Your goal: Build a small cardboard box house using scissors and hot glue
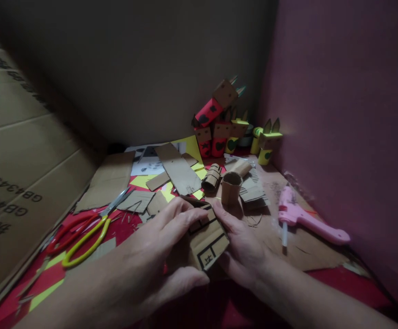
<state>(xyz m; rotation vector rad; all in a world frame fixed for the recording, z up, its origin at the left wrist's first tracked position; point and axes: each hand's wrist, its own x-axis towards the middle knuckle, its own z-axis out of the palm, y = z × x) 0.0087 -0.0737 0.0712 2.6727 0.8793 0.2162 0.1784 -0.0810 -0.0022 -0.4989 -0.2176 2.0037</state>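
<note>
Between both hands, close to me, is a folded cardboard piece (207, 240) with black printed lines and a character on it; it looks like a small box. My left hand (173, 242) grips its left side, fingers over the top and thumb at the lower edge. On the right side, my right hand (240, 237) is closed around the edge, its lower fingers partly hidden beneath. Just beyond the hands stands an upright cardboard tube (231, 188). Beside it a second tube (212, 177) with dark stripes lies tilted.
Scissors (108, 212) with red and yellow handles lie at left. A pink glue gun (305, 217) rests at right on a cardboard sheet (274, 249). Cardboard strips (178, 167) and scraps cover the middle. Pointed-eared cardboard figures (221, 132) stand at the back. A large carton (24, 173) borders the left.
</note>
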